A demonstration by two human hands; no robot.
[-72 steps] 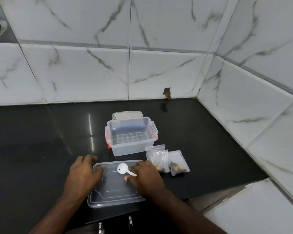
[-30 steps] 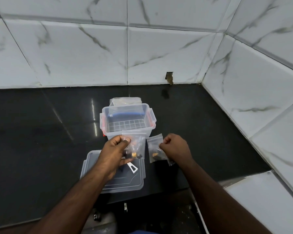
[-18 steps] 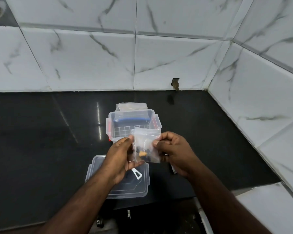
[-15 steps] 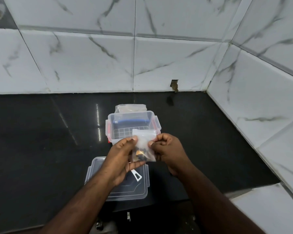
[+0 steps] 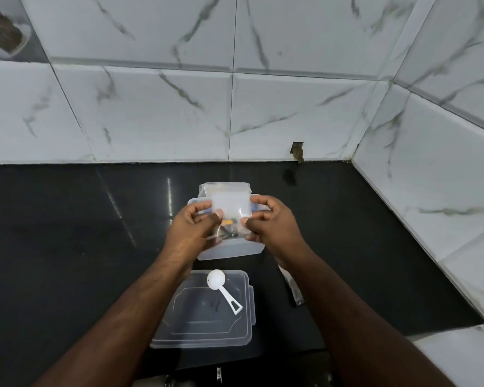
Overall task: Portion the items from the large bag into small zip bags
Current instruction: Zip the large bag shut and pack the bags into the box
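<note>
The small clear plastic zip bag (image 5: 230, 210), with a few dark and yellowish pieces in its lower part, is held up between both hands above the open clear plastic box (image 5: 229, 248) near the middle of the glossy black surface (image 5: 67, 247). At its left edge the left hand (image 5: 192, 233) has its fingers (image 5: 204, 212) curled in, thumb and forefinger pinching the bag's side. At its right edge the right hand (image 5: 271, 226) does the same, its fingers (image 5: 259, 201) bent over the top corner and the thumb pressing from the near side. The bag hangs upright, its top strip level with the box rim.

Behind the box, partly hidden by it, stands the large clear plastic bag (image 5: 224, 188); its contents cannot be made out. Nearer the person, the flat clear plastic lid (image 5: 204, 325) lies on the surface, and the small white plastic measuring scoop (image 5: 221, 287) rests on it with its bowl toward the box. Right of the lid, mostly covered by the right forearm, another small clear bag (image 5: 292, 289) lies flat on the surface. White marble-patterned tiles (image 5: 151, 115) line the wall behind and to the right.
</note>
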